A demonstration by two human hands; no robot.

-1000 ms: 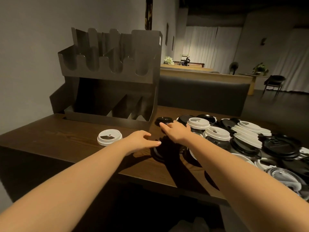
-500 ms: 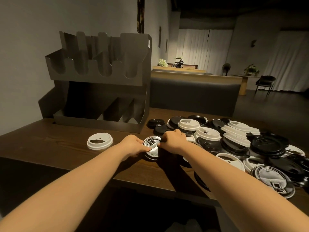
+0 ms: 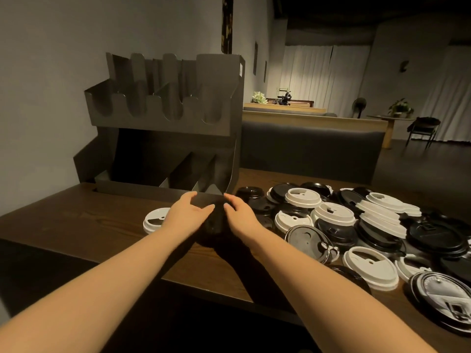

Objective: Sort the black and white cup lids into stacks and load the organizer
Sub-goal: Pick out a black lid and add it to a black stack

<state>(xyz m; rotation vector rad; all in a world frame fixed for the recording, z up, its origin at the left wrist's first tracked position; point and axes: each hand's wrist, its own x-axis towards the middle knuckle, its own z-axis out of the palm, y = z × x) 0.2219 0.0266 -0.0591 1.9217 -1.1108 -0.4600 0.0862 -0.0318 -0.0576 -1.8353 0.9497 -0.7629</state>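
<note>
A short dark stack of black lids sits on the wooden table, just in front of the organizer's right end. My left hand cups its left side and my right hand cups its right side, fingers curved round it. The dark grey organizer stands at the back left; its upper slots and lower compartments show nothing inside. One white lid lies alone left of my left hand. A mixed pile of black and white lids covers the table's right half.
A grey wall runs close behind and left of the organizer. A padded bench back stands beyond the table's far edge. The table's near edge crosses under my forearms. Large black lids lie at the near right corner.
Both hands moved forward from the pile's edge toward the organizer's front, bringing black lids between them. The camera has moved closer and shifted right.
</note>
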